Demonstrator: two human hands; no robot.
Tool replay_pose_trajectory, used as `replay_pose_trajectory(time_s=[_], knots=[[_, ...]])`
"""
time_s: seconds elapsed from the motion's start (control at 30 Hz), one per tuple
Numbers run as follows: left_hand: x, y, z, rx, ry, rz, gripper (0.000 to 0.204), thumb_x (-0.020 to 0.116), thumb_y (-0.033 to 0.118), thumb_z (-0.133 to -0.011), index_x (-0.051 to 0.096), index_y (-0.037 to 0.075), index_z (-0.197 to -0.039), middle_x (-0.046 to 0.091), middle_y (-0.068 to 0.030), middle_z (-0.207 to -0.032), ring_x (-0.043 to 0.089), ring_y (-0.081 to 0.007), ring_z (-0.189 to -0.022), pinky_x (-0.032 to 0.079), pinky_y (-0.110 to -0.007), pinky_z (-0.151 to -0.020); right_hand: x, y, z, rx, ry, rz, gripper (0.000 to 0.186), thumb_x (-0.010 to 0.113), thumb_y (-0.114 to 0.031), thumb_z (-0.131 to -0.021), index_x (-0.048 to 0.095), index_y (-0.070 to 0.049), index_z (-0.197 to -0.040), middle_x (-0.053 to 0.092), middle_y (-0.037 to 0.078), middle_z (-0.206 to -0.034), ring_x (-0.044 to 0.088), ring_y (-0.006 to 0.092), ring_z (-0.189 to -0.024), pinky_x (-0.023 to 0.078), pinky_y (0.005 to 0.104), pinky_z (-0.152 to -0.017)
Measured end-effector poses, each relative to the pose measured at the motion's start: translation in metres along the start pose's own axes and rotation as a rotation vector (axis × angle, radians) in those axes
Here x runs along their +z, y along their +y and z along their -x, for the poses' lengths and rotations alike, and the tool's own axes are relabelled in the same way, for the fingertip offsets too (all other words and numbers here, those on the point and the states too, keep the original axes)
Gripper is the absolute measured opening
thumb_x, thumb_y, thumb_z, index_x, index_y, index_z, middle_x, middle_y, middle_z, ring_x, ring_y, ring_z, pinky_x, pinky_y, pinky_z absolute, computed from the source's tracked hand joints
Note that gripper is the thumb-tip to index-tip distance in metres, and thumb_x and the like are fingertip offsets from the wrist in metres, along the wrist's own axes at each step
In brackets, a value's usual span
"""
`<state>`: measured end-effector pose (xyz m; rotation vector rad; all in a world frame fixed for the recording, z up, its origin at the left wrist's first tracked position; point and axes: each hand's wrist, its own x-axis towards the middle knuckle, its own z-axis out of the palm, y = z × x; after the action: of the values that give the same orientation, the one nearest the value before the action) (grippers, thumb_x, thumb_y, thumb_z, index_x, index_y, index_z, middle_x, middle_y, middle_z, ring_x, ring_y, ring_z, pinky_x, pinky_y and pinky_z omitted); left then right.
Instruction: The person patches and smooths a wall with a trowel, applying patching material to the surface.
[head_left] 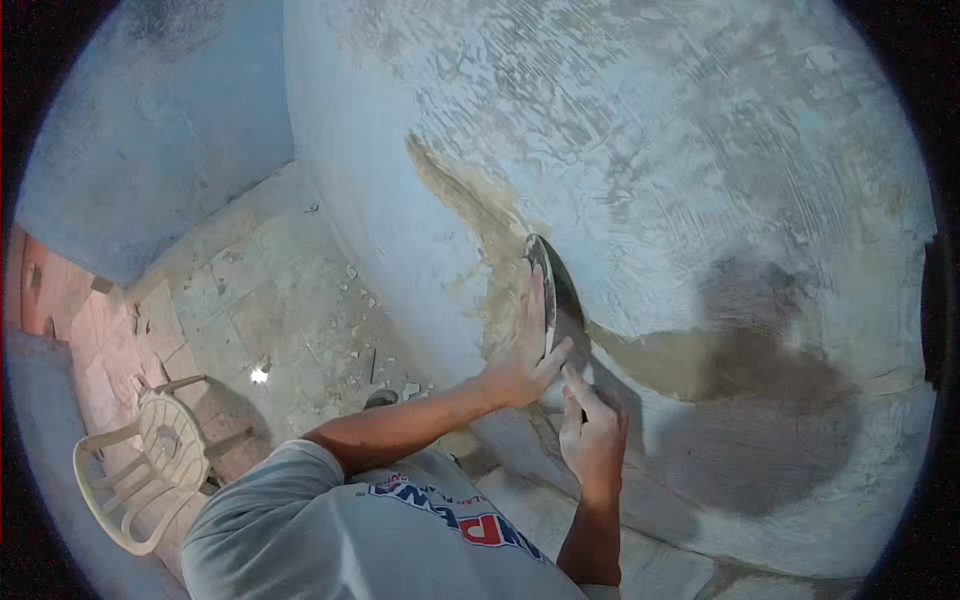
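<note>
chair: cream plastic one with armrests and a slatted seat, over in the lower left, shadow right next to it
floor: pale tiles, pretty dusty, joints showing, going kinda pinkish toward the far left
rubble: loose little chips scattered along the right side of the tiles
bright spot: small white glare on the tiles, right of the chair, can't tell what it is
far wall: blue-ish, with dark smudgy patches up top
left edge: another bluish wall, beyond the chair
</note>
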<state>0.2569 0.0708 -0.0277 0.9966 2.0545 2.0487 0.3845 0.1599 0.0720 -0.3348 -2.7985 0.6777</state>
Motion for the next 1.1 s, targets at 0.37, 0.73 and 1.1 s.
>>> replay_pose_trajectory(time_s=[0.37,0.73,1.1], knots=[[-0.008,0.003,0.001,-0.031,0.004,0.023,0.106,0.06,0.022,-0.096,-0.013,-0.009,-0.167,-0.005,-0.0397,-0.174,-0.001,-0.0529,-0.164,0.007,-0.052,-0.133,-0.019,-0.034,-0.001,0.031,-0.074,0.156,0.04,0.068,-0.001,-0.095,0.075,-0.006,-0.133,0.073,0.023,-0.089,0.071,0.0419,-0.081,0.054,0.0501,-0.074],[-0.014,0.003,-0.007,-0.03,-0.012,0.011,0.103,0.054,0.022,-0.095,-0.013,-0.009,-0.167,-0.006,-0.0377,-0.175,-0.005,-0.0497,-0.165,0.005,-0.05,-0.134,-0.026,-0.031,-0.009,0.055,-0.136,0.131,0.041,0.065,-0.008,-0.099,0.072,-0.01,-0.14,0.072,0.03,-0.096,0.071,0.0482,-0.087,0.054,0.0522,-0.079],[-0.047,-0.005,0.011,-0.054,-0.105,0.011,0.101,0.057,0.033,-0.103,-0.008,-0.003,-0.17,-0.005,-0.029,-0.179,-0.002,-0.0417,-0.167,0.006,-0.047,-0.134,0.001,-0.014,0.011,0.017,-0.082,-0.029,0.035,0.066,-0.011,-0.1,0.074,-0.006,-0.134,0.072,0.032,-0.101,0.069,0.0507,-0.089,0.055,0.0497,-0.079]])
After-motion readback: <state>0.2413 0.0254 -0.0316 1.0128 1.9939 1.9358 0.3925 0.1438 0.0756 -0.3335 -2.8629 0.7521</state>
